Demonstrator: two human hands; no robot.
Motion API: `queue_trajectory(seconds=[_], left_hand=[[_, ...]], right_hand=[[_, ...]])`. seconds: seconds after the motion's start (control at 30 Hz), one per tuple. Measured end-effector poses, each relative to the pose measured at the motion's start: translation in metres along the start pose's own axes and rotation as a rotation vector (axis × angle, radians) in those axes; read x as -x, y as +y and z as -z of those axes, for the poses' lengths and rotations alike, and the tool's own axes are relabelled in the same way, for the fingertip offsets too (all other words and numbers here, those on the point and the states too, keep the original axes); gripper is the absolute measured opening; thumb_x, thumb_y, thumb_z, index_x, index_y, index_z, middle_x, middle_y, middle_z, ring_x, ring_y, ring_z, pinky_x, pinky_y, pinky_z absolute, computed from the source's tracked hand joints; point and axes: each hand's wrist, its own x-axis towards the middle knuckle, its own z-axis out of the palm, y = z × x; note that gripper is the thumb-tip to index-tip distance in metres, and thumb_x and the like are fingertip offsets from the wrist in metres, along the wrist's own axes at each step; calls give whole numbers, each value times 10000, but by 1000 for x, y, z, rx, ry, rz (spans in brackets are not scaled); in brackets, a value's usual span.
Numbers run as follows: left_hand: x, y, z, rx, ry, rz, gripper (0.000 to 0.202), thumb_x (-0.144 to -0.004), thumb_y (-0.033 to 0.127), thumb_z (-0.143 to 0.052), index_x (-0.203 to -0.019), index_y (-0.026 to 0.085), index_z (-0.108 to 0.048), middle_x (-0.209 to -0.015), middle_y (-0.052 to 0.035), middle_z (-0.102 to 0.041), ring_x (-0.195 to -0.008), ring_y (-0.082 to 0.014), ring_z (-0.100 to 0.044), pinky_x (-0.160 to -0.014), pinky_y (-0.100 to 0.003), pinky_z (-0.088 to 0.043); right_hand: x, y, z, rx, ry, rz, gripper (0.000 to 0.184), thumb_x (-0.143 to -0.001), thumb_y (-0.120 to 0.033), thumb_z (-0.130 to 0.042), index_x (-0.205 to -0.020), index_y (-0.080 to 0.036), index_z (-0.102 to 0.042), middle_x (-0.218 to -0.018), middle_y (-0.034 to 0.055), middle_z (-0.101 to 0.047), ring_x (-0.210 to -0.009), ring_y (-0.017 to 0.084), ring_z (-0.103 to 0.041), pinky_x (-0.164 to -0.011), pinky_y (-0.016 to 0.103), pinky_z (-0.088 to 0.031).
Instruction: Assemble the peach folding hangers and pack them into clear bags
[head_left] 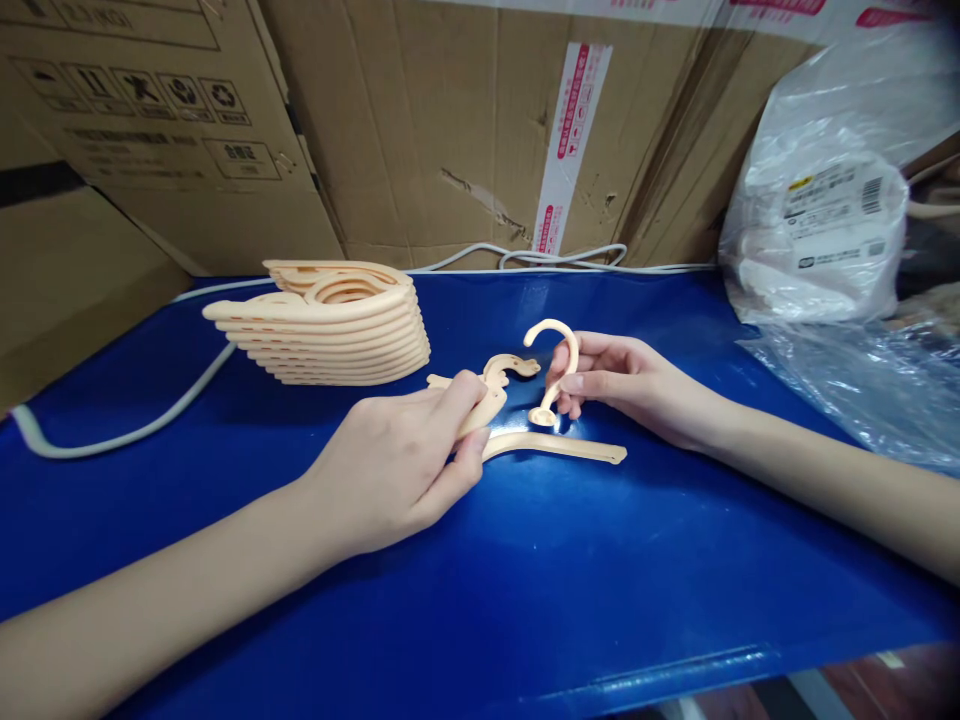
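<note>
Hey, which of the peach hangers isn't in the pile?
The hanger between both hands: left hand grips its arm, right hand its hook. The rest form the stack.

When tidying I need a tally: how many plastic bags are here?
2: a white bag far right against the boxes, a clear bag just before it. Others may be hidden.

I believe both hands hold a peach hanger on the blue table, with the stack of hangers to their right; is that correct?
Not quite: the head view shows the stack of hangers to their left. The left hand and right hand hold the peach hanger on the blue table.
</note>
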Motion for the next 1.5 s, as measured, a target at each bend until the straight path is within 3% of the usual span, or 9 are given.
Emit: queue_trajectory(seconds=[0.1, 0.27, 0.43, 0.83, 1.07, 1.5], left_hand=[[-2, -4, -2, -10, -4, -37, 252, -1072, 255, -318, -1044, 180, -557, -895, -33, -689, -791, -195, -636, -654, -305, -446], [-4, -6, -5, -18, 7, -94, 328, -1109, 285, -315, -1100, 157, -617, -1009, -52, -726, -892, -209, -618, -758, -326, -456], [-5, -6, -5, -17, 24, -135, 381, -1115, 328, -336, -1078, 131, -659, -962, -55, -726, -856, -205, -623, -738, -320, -466], [-5, -8, -4, 4, 71, -219, 289, -1086, 236, -438, -1188, 107, -675, -1031, -74, -767, -925, -210, -666, -841, -325, -493], [-8, -6, -2, -63, 147, -292, 312, -1083, 220, -442, -1219, 61, -673, -878, -62, -742, -816, -198, -608, -769, -313, -472], [-4, -1, -1, -226, 107, -344, 281, -1011, 138, -585, -1265, 38, -652, -881, -67, -729, -839, -243, -633, -717, -359, -471]], right_hand=[[-1, 0, 1, -13, 26, -5, 193, -799, -245, -847, -853, -164, -681, -830, 3, -732, -690, 88, -651, -665, 213, -541], [-2, 0, 2, -74, 77, -27, 219, -771, -210, -856, -878, -170, -669, -813, -16, -702, -659, 77, -637, -642, 209, -554], [-2, 0, 2, -68, 80, -7, 245, -763, -216, -865, -879, -173, -653, -847, -22, -691, -646, 66, -629, -636, 205, -551], [-1, 1, 2, -73, 27, -14, 283, -771, -277, -876, -916, -173, -657, -799, -15, -723, -627, 77, -603, -662, 226, -473], [0, -1, 0, -42, 17, -31, 252, -781, -247, -862, -913, -168, -662, -733, -28, -675, -628, 75, -559, -658, 222, -426], [1, 0, -3, -21, 53, -32, 210, -766, -168, -841, -848, -161, -648, -733, -39, -681, -643, 72, -590, -639, 210, -457]])
